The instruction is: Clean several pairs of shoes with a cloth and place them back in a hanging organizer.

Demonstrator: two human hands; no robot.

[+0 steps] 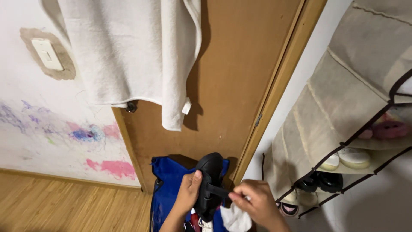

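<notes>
My left hand (187,193) grips a black shoe (209,176) from its left side, holding it upright with the toe pointing up. My right hand (256,201) pinches the shoe's black strap (218,190) and also holds a white cloth (236,219) bunched under its fingers. Both hands are low in the middle of the view, in front of a blue bag (167,189) that leans against a brown door (231,77).
A white towel (133,56) hangs over the door. A fabric shoe rack (343,111) with several shoes stands at the right. The left wall carries crayon scribbles (86,135) and a light switch (48,54). Wooden floor (64,206) lies at the lower left.
</notes>
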